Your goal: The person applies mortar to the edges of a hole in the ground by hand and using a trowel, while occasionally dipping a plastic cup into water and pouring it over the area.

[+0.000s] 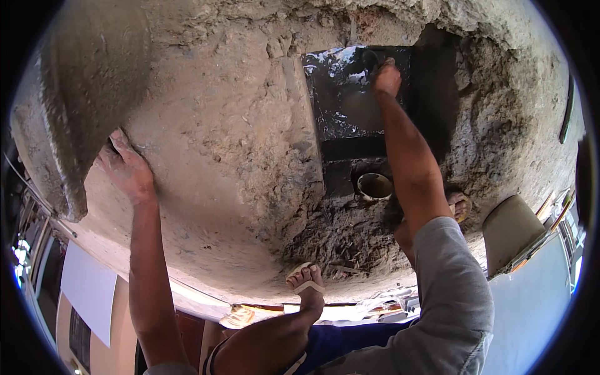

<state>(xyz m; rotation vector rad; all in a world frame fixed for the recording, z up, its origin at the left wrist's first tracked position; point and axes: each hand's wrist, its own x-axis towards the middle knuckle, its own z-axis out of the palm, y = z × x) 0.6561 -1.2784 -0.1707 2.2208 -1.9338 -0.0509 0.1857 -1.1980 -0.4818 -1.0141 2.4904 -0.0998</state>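
My right hand (388, 80) reaches far forward over a rectangular dark surface (350, 112) that looks wet and shines in white patches. Its fingers are closed around a dark object (371, 60) that blends into the black behind it, so its kind is hard to make out. Below that surface, a round pale-rimmed pipe opening (375, 186) sits in dark, wet-looking material. At the left, my dusty left hand (130, 170) lies with fingers extended on the brown earthen surface, beside a rough grey concrete-like piece (78, 94). Some of its fingertips are hidden by that piece.
Rough, crumbly earth (494, 125) borders the dark recess at the right. My sandalled left foot (305, 278) stands near the bottom middle, with my other foot (458, 206) right of the pipe. A grey-brown panel (511, 231) leans at the lower right.
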